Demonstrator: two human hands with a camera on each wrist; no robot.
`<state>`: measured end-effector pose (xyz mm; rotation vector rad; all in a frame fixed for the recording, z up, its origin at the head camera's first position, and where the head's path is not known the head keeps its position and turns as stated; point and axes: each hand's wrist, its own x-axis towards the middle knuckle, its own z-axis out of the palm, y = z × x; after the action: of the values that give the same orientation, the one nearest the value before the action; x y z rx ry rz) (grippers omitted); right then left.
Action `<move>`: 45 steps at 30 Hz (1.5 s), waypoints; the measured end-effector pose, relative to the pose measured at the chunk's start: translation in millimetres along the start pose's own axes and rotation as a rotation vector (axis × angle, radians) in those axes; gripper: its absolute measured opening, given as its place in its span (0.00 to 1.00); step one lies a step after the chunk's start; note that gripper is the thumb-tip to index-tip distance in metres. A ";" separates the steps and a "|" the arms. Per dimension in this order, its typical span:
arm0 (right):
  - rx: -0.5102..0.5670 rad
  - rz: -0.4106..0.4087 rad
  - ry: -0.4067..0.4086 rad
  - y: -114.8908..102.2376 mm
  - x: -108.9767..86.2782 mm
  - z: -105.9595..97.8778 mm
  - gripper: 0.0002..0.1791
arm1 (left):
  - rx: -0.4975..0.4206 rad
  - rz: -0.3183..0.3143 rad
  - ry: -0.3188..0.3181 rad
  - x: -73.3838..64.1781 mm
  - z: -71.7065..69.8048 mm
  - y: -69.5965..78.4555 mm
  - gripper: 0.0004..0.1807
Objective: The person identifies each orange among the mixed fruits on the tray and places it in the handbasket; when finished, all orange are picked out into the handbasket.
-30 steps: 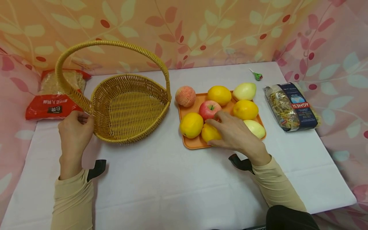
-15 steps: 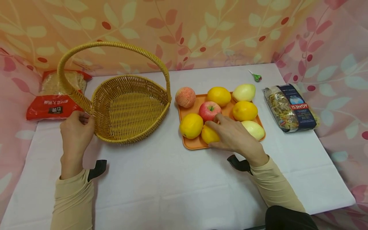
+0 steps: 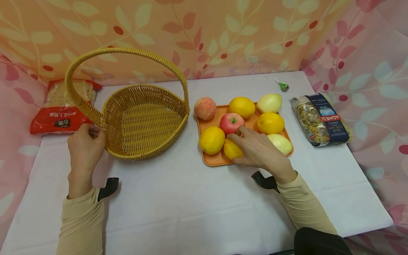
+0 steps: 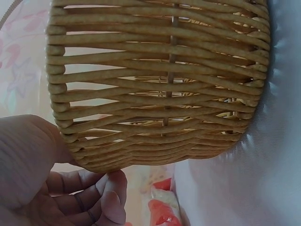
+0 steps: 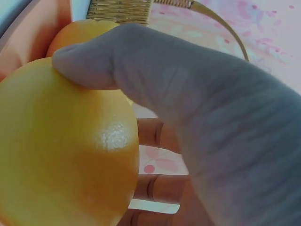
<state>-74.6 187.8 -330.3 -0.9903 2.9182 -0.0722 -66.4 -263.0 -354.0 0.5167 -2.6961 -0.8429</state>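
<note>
In the head view, my left hand (image 3: 86, 147) pinches the rim of a wicker basket (image 3: 145, 122) at its left side, close to the foot of the tall handle. The left wrist view shows the thumb and fingertips at the edge of the woven wall (image 4: 155, 99). My right hand (image 3: 259, 150) is over an orange tray (image 3: 211, 160) and grips a yellow lemon (image 3: 232, 150) at its front. Up close in the right wrist view, the thumb lies across the lemon (image 5: 70, 146), with fingers on its far side. The lemon sits among other fruit, touching or nearly touching a neighbouring lemon (image 3: 211, 140).
Also on the tray are a red apple (image 3: 232, 123), more lemons (image 3: 271, 123) and pale green fruits (image 3: 280, 143). A peach (image 3: 205, 108) sits at its corner. Right stands a pasta bag (image 3: 320, 120), with a lollipop (image 3: 283, 86) behind; a red bag (image 3: 62, 117) lies left.
The head view has shifted slightly. Both hands keep nearly the same places, the left at the basket rim and the right at the lemon; basket and fruit stay put.
</note>
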 end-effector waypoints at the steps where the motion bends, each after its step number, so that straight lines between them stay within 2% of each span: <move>1: 0.000 0.003 -0.001 0.1 -0.4 -0.7 0.32 | 0.000 0.000 0.000 0.0 0.2 0.0 0.18; 18: 0.039 -0.006 0.092 3.1 -3.6 -8.1 0.30 | -0.003 0.000 -0.010 -0.7 -0.9 1.7 0.18; 30: 0.072 -0.007 0.150 2.0 -4.9 -12.0 0.33 | 0.000 -0.008 -0.016 -0.7 -0.9 1.7 0.18; 45: 0.111 -0.041 0.302 -2.8 -1.7 -10.9 0.33 | 0.006 -0.001 -0.014 0.3 -0.2 0.1 0.18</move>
<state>-72.3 186.9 -319.1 -1.1090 3.1160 -0.4172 -66.7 -263.1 -353.7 0.5158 -2.7118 -0.8415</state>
